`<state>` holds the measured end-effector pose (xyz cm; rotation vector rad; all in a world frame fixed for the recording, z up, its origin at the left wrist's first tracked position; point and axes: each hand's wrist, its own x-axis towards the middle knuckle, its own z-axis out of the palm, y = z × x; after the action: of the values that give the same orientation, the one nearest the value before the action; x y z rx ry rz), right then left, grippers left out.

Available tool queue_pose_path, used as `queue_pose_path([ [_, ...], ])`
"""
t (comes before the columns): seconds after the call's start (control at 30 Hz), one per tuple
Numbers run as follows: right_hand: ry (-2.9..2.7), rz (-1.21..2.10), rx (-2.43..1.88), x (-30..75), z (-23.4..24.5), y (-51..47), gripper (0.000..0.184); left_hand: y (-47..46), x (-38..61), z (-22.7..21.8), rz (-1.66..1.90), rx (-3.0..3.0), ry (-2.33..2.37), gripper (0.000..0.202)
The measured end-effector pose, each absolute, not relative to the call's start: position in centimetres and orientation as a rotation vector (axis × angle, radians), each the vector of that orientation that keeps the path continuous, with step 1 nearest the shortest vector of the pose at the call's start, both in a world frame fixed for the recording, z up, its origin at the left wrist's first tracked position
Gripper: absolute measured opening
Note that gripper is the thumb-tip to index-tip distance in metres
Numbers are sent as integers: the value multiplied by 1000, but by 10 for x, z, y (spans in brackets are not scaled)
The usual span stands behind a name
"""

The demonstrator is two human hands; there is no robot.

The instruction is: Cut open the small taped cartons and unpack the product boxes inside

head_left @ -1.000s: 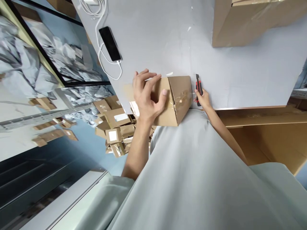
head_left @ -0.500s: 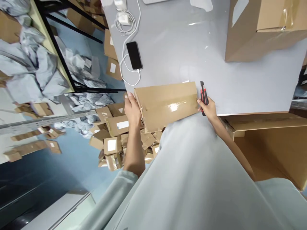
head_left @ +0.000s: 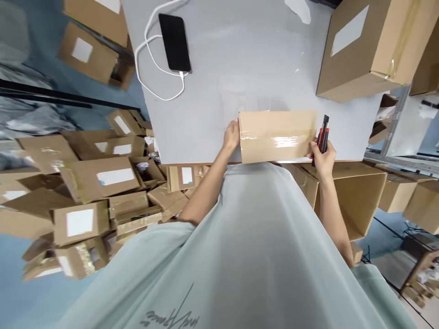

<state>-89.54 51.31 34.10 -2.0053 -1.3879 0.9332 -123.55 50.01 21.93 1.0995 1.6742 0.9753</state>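
A taped cardboard box (head_left: 264,123) lies at the front edge of the grey table, close against my shirt. My left hand (head_left: 232,136) grips its left end, the fingers partly hidden behind it. At the other end my right hand (head_left: 323,155) is closed around a black and red box cutter (head_left: 323,137), its tip pointing away from me. The thumb of that hand also touches the box's right end. Shiny clear tape runs along the box's upper face.
A black phone (head_left: 174,43) with a white cable (head_left: 140,68) lies at the table's left. A large carton (head_left: 356,50) stands at the back right. Below the front edge sits an open carton (head_left: 356,201). Many boxes (head_left: 99,178) are piled on the floor at left.
The box has shifted right and levelled out over the table, both hands moving with it. My view has turned, so the phone appears larger and more of the right side shows.
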Motion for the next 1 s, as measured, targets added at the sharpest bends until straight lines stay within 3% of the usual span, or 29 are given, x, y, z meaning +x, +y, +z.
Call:
queue_pose_path([
  [0.27,-1837,763,-1995,-923,391,524,56,460,-1263,261,1041,1251,1568,91],
  [0.47,-2782,516,-1759,-984,421,542,69,457,-1260,261,949,1331,1421,94],
  [0.7,-3331,402,-1551,-1045,425,558,63,454,-1259,251,969,1222,1340,92],
  [1.0,-3529,291,-1532,-1065,430,559,54,455,-1260,249,994,1189,1288,87],
])
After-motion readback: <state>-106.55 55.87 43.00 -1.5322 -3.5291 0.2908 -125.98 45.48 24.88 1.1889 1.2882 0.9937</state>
